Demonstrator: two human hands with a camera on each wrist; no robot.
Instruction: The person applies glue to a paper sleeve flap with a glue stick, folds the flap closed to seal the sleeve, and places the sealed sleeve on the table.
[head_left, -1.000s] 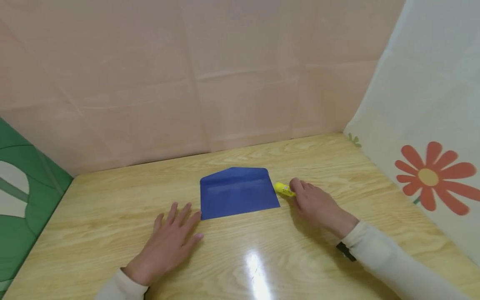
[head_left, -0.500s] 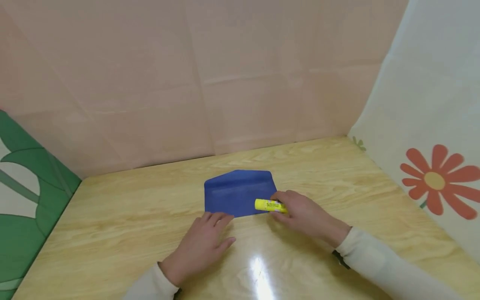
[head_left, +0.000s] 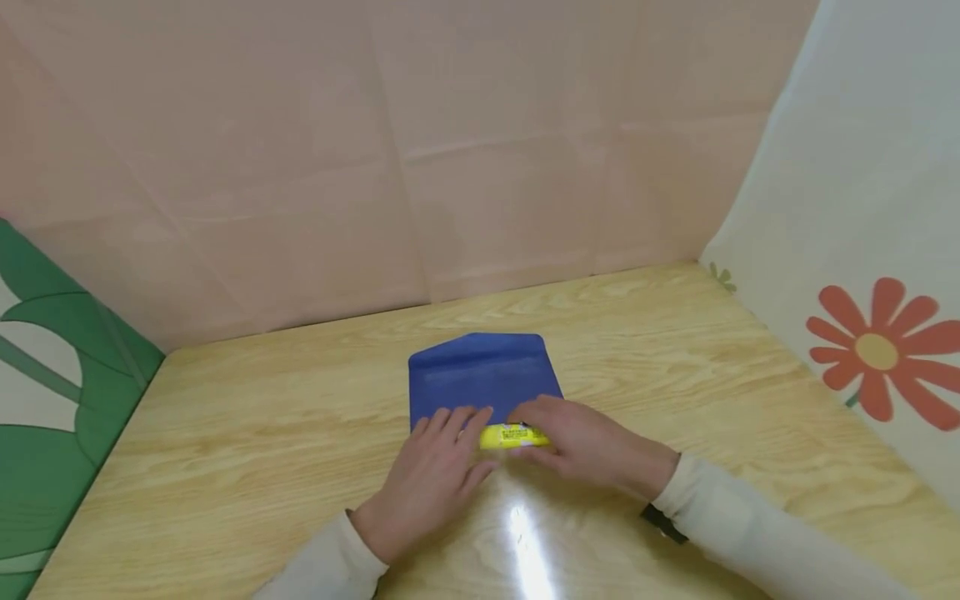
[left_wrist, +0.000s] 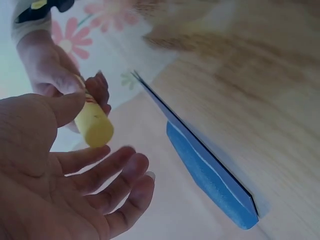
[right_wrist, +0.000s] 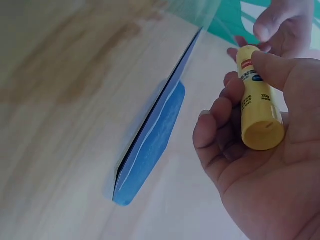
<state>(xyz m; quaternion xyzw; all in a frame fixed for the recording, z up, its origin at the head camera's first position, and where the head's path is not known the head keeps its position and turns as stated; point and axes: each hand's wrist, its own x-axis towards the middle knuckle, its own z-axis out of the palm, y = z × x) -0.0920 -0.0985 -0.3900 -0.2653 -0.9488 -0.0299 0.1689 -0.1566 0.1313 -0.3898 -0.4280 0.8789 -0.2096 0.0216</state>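
Observation:
A yellow glue stick lies sideways in my right hand, gripped between thumb and fingers. Its label and round base face the right wrist view, where the glue stick slants across the palm. Around its other end comes my left hand, fingers loosely spread. In the left wrist view a gap shows between the left fingers and the end of the glue stick. Just beyond both hands a blue envelope rests on the table, flap open and pointing away; its near edge is partly hidden behind the hands.
The wood-grain table meets a pinkish cloth backdrop at its far edge. A white sheet with a red flower hangs on the right. Green leaf-patterned cloth borders the left side.
My right hand has carried the glue stick left and nearer, from the envelope's right side to its near edge. My left hand has moved right, to the glue stick's end. The envelope stays put.

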